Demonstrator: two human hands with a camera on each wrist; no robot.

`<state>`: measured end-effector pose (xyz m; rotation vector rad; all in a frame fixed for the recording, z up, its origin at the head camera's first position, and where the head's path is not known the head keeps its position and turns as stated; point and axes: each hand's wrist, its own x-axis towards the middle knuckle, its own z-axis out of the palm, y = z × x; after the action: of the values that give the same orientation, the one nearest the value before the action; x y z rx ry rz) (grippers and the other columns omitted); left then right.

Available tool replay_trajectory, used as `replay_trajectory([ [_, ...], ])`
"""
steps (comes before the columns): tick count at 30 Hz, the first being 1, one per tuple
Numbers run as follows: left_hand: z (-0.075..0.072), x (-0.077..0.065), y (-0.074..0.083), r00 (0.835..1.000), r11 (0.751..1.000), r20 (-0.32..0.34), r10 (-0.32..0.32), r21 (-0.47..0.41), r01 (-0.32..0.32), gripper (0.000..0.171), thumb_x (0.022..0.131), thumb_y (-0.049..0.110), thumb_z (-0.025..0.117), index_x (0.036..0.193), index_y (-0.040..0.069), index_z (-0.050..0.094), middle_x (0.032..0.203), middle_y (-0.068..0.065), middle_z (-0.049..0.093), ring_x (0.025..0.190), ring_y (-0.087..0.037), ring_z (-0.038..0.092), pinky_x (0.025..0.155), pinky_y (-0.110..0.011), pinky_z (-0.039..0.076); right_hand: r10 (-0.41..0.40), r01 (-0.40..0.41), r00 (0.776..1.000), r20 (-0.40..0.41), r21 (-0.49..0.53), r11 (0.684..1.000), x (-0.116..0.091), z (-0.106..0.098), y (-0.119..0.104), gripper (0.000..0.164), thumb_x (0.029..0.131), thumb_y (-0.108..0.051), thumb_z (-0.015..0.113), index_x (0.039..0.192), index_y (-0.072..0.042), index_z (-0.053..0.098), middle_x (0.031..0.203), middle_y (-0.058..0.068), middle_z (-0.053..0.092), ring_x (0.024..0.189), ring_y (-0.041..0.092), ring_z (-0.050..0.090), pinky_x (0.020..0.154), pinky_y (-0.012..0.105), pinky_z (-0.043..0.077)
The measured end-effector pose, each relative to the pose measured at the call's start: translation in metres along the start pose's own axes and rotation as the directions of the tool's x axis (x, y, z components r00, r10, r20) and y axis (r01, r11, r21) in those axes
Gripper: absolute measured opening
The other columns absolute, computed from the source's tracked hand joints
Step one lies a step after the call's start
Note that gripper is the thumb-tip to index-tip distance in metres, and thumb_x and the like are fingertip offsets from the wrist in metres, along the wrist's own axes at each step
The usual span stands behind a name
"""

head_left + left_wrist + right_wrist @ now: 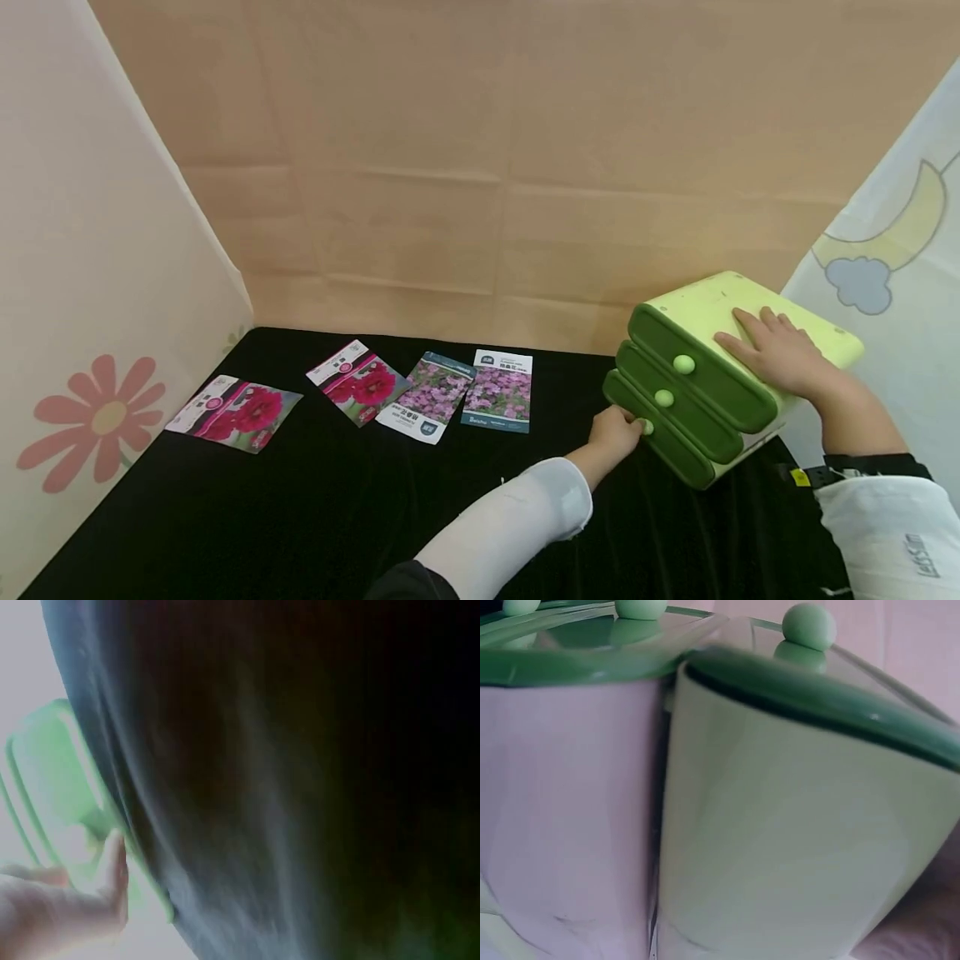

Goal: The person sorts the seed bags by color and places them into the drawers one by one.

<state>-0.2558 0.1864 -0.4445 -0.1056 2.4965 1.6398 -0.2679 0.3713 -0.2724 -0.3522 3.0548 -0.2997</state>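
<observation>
A small drawer box [810, 321] with a pale green body and three dark green fronts stands at the right of the table. My left hand [611, 437] pinches the light green round knob [647, 427] of the lowest drawer [675, 454]. In the left wrist view, the thumb and a finger [114, 862] are at that knob, blurred. On the box's pale top lies my right hand [780, 350], fingers spread. The middle drawer [705, 429] and the lowest one jut out past the top drawer [720, 379]; a gap beneath the top section shows in the right wrist view.
Several flower-picture packets lie along the table's back: a pink-flower one [236, 414] at far left, another [360, 383] beside it, then two purple-flower ones, the first [427, 397] touching or nearly touching the second [498, 392]. Black cloth [337, 517] covers the table; a tan backdrop [450, 208] rises behind.
</observation>
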Motion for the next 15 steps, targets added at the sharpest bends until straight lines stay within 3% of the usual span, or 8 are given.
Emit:
replay_trajectory([
  [3,-0.013,0.006,0.003,0.995,0.997,-0.091,0.046,-0.062,-0.052,0.016,0.095,0.026,0.062,0.096,0.011,0.066,0.081,0.0,0.066,0.071,-0.011,0.061,0.061,-0.024,0.049,0.003,-0.003,1.0,-0.002,0.005,1.0,0.0,-0.001,0.0,0.077,0.104,-0.046,0.029,0.146,0.016,0.012,0.141,0.053,0.004,0.128,0.072,0.0,0.098,0.081,0.007],
  [6,-0.02,0.012,0.007,0.993,0.97,-0.113,0.04,-0.233,-0.066,0.019,0.097,0.027,0.059,0.101,0.009,0.064,0.082,-0.002,0.069,0.074,-0.014,0.067,0.064,-0.026,0.054,0.01,-0.01,1.0,-0.003,0.007,1.0,-0.001,-0.003,0.0,0.077,0.104,-0.046,0.029,0.147,0.015,0.011,0.142,0.053,0.003,0.129,0.071,-0.001,0.098,0.08,0.006],
  [10,-0.023,0.014,0.017,0.998,0.899,0.02,-0.052,-0.434,0.055,0.034,0.098,0.034,0.057,0.103,0.002,0.065,0.082,-0.01,0.071,0.079,-0.025,0.073,0.072,-0.033,0.06,0.02,-0.02,1.0,0.004,0.014,1.0,-0.002,-0.003,0.0,0.077,0.104,-0.047,0.029,0.147,0.014,0.01,0.142,0.052,0.002,0.13,0.07,-0.002,0.099,0.08,0.005],
  [13,-0.02,0.011,0.022,0.984,0.855,0.136,-0.114,-0.491,0.167,0.049,0.097,0.043,0.056,0.1,-0.005,0.068,0.08,-0.017,0.072,0.081,-0.032,0.073,0.073,-0.037,0.06,0.023,-0.024,1.0,0.008,0.022,0.999,-0.002,-0.001,-0.001,0.078,0.104,-0.047,0.028,0.148,0.014,0.01,0.142,0.052,0.001,0.13,0.069,-0.003,0.099,0.08,0.004],
  [15,-0.017,0.007,0.023,0.973,0.84,0.204,-0.109,-0.505,0.2,0.055,0.096,0.045,0.055,0.097,-0.008,0.069,0.081,-0.019,0.071,0.084,-0.035,0.072,0.075,-0.039,0.06,0.025,-0.025,1.0,0.007,0.023,0.999,-0.002,0.001,-0.001,0.078,0.104,-0.048,0.028,0.148,0.014,0.011,0.142,0.052,0.002,0.13,0.069,-0.002,0.099,0.08,0.005],
])
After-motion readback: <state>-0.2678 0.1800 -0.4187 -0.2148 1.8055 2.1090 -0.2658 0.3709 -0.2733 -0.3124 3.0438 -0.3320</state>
